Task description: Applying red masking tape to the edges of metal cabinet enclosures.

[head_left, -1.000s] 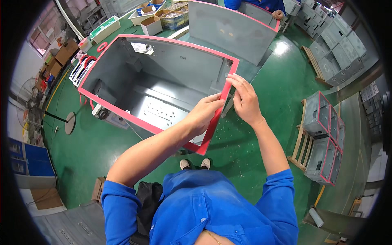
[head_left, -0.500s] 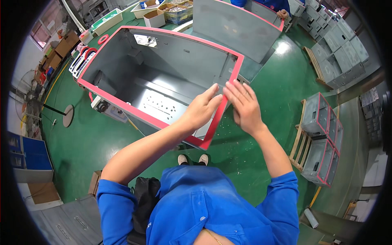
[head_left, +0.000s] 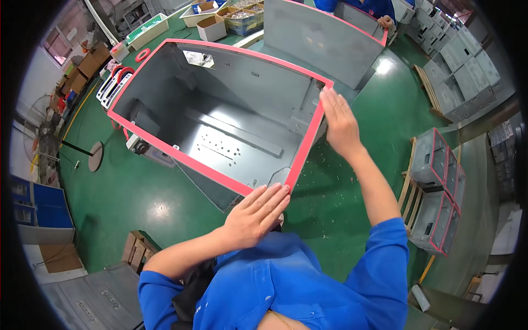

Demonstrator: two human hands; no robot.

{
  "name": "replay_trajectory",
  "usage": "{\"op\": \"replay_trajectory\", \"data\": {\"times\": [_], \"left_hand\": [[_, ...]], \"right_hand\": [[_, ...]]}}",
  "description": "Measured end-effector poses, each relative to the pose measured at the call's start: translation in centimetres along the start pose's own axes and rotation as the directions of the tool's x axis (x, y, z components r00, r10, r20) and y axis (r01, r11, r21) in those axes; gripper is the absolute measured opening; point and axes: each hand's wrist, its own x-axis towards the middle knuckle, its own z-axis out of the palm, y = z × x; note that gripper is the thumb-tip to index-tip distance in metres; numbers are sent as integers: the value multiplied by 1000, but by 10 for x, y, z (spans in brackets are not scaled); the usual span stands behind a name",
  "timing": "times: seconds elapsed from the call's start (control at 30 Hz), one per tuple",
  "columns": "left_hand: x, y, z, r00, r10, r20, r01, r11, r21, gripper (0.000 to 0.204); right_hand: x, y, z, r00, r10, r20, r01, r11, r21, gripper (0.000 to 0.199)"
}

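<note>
**Both hands flat on the red-rimmed cabinet shell**

A large grey sheet-metal box with a red strip running round its open rim [head_left: 220, 118] stands on the green painted floor [head_left: 126, 192], its open face turned up toward the person in the blue work shirt. Inside it, a flat back panel with rows of small punched holes shows, and a raised grey bar crosses the middle.

The left hand [head_left: 256, 214] lies at the near corner of the box, palm down, fingers stretched out and held side by side, their tips resting on the red strip where the near edge meets the right-hand edge. It grips nothing. The right hand [head_left: 340, 124] is up along the right-hand edge, close to the far corner, flat and open with fingers together, its inner side touching the red strip there. It too holds nothing.

Beyond the box a second grey metal panel edged in red [head_left: 322, 38] stands upright, with another person's hand [head_left: 385, 22] at its far top corner. Near the floor's right edge, smaller grey red-rimmed boxes [head_left: 437, 187] sit stacked on wooden pallets. At the far left, cardboard cartons [head_left: 212, 25] and a white tray [head_left: 146, 30] sit beside the box's far corner.
</note>
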Motion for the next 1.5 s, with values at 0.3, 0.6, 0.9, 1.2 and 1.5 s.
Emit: {"op": "replay_trajectory", "data": {"times": [0.3,0.6,0.9,1.2,1.5], "left_hand": [[-23,-2,7,998,63,-14,-61,994,86,45],[-80,-47,6,950,312,-8,-311,941,-136,53],[-211,-182,-89,993,-94,-68,76,970,-229,56],[-227,-281,-136,808,-450,-379,295,867,-401,45],[-201,-378,-130,655,-586,-478,322,788,-525,62]], "right_hand": [[14,14,18,997,77,21,-75,996,-51,53],[-48,-201,-86,953,165,254,-199,973,116,55],[-21,-285,-98,829,453,328,-407,891,-203,65],[29,-162,-32,596,704,386,-675,700,-234,75],[82,-26,31,485,820,303,-786,561,-259,76]]}}
